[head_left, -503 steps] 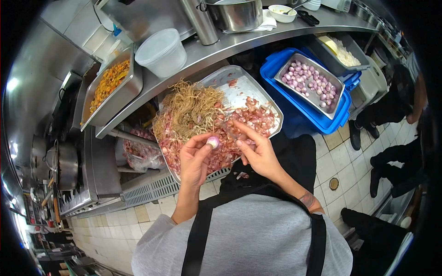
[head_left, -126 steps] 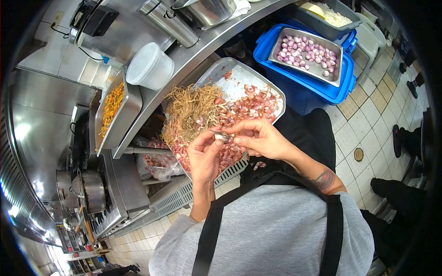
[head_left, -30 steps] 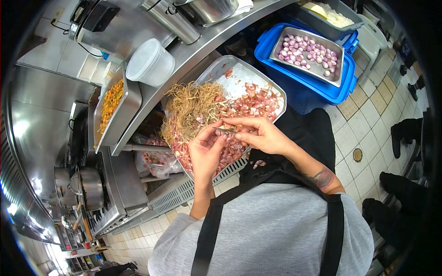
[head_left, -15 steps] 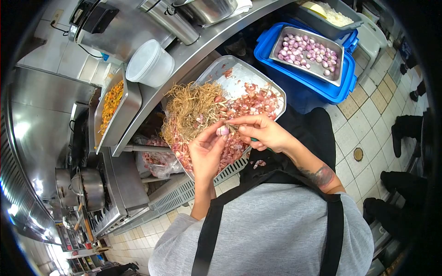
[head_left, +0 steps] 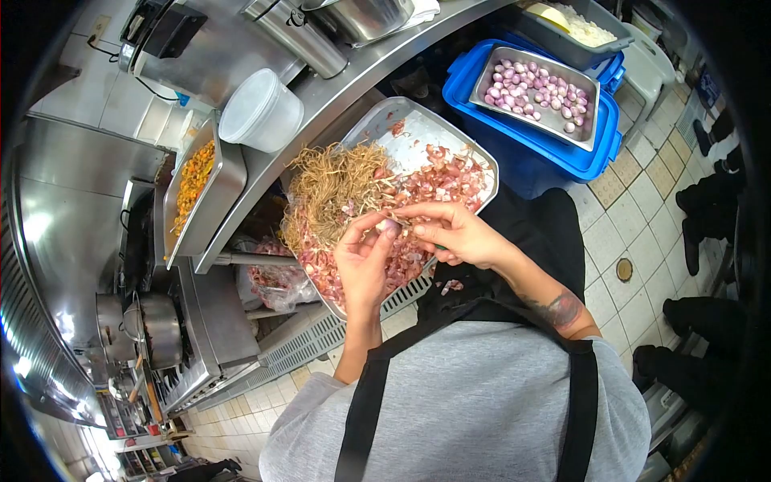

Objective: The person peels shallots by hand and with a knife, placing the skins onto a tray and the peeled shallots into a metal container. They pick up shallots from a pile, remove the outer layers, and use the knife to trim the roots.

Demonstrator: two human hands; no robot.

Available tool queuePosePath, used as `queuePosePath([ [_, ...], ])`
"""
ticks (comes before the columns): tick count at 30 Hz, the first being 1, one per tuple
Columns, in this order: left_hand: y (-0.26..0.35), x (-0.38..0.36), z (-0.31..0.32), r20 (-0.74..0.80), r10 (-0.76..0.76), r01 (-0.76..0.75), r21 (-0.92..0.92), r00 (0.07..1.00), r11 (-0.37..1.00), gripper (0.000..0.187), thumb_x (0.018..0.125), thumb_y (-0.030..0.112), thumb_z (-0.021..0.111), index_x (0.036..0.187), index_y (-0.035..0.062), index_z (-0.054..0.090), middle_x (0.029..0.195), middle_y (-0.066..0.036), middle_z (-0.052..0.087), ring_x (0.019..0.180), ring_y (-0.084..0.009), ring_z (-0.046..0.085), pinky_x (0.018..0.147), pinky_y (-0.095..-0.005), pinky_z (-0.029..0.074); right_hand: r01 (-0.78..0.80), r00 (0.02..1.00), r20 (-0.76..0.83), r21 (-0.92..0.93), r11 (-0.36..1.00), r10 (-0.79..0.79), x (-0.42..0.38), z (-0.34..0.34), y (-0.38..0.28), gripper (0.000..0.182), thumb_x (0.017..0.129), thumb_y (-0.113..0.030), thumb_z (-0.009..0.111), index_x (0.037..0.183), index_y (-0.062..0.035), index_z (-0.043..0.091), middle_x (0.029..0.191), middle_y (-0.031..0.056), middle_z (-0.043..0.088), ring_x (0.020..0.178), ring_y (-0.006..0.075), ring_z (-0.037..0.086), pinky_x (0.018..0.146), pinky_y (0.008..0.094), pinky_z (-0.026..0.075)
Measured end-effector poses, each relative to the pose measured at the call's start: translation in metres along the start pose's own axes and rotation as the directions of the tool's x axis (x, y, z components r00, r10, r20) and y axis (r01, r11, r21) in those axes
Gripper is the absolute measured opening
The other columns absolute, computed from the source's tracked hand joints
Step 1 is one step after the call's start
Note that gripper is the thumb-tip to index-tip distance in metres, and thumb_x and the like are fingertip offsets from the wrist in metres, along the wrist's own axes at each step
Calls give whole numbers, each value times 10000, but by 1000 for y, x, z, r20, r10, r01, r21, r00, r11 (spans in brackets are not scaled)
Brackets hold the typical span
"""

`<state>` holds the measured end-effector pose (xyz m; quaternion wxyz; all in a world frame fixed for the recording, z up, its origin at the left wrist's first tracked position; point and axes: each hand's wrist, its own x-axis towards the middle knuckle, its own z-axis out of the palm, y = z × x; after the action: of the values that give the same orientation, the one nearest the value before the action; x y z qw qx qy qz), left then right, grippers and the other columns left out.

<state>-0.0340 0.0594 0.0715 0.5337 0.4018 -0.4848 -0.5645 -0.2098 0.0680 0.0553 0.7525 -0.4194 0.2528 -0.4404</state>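
Between the thumb and fingers of my left hand (head_left: 361, 261) is a purple shallot (head_left: 389, 227). My right hand (head_left: 462, 234) is closed round a small knife (head_left: 441, 247); a bit of its green handle shows, and its blade is mostly hidden by my fingers. The right fingertips meet the shallot's right side. Under both hands lies a large metal tray (head_left: 418, 120), heaped with reddish shallot skins (head_left: 450, 173) and a tangle of dry, stringy roots (head_left: 337, 185). Peeled shallots (head_left: 530, 84) fill much of a smaller steel pan (head_left: 592, 132) at the upper right.
The pan rests on a blue lidded bin (head_left: 590, 169). A grey tub (head_left: 590, 55) with white food stands behind it. On the steel counter (head_left: 345, 84) are a white plastic bucket (head_left: 259, 112) and a tray of orange food (head_left: 194, 181). Other people's dark-clad legs (head_left: 699, 321) are at the right.
The shallot has turned in my left fingers, and its purple side shows more. My right hand has shifted slightly, hiding more of the knife. At the far right, other people's legs have moved.
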Motion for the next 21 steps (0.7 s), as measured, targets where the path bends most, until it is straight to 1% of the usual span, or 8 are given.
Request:
queuePosePath([
  [2, 1, -1, 1, -2, -41, 41, -21, 999, 999, 252, 807, -50, 589, 1058, -45, 564, 1032, -106, 588, 926, -154, 580, 819, -262, 485, -65, 998, -13, 24, 998, 66, -1, -3, -4, 336, 911, -166, 507, 1246, -146, 502, 641, -32, 457, 444, 11, 350, 377, 161, 253],
  [5, -2, 3, -4, 20, -142, 143, -220, 990, 965, 255, 816, -6, 604, 1066, -34, 563, 1005, -99, 601, 895, -159, 593, 810, -271, 495, -82, 996, -16, 113, 990, 84, 0, -3, -3, 335, 913, -175, 506, 1246, -147, 502, 653, -27, 455, 446, 11, 350, 371, 164, 244],
  [8, -6, 5, -6, 41, -249, 246, -389, 967, 888, 254, 834, 34, 596, 1074, -34, 551, 985, -95, 610, 879, -164, 599, 800, -279, 505, -74, 995, -49, 177, 981, 84, 2, 0, 2, 334, 913, -178, 507, 1245, -140, 502, 661, -25, 450, 444, 11, 347, 367, 164, 235],
  [11, -18, 8, -9, 46, -318, 287, -568, 947, 772, 245, 856, 60, 573, 1082, -29, 537, 980, -87, 608, 868, -148, 597, 779, -253, 517, -36, 995, -85, 172, 984, 52, 3, 4, 2, 367, 927, -152, 467, 1293, -130, 441, 653, -24, 444, 438, 10, 316, 366, 154, 213],
  [14, -20, 9, -7, 0, -397, 297, -664, 918, 686, 206, 878, 88, 548, 1059, -11, 540, 965, -80, 602, 863, -136, 593, 757, -226, 526, 130, 986, -101, -24, 991, -132, 3, 8, 3, 409, 905, -130, 502, 1308, -111, 428, 638, -38, 453, 461, 8, 337, 398, 155, 250],
  [17, -15, 6, -4, 15, -361, 276, -673, 933, 686, 185, 887, 113, 540, 1034, 0, 545, 956, -75, 597, 855, -128, 588, 739, -203, 528, 254, 958, -73, -247, 935, -279, 3, 8, 7, 422, 853, -93, 568, 1267, -87, 484, 682, -25, 505, 524, 18, 383, 494, 172, 351],
  [21, -11, 3, 2, -20, -321, 239, -625, 947, 744, 189, 886, 129, 546, 1021, -4, 545, 956, -76, 595, 835, -124, 584, 727, -201, 527, 293, 937, -82, -341, 893, -338, 2, 11, 2, 446, 805, -57, 595, 1242, -66, 507, 853, -3, 604, 621, 36, 430, 626, 200, 418],
])
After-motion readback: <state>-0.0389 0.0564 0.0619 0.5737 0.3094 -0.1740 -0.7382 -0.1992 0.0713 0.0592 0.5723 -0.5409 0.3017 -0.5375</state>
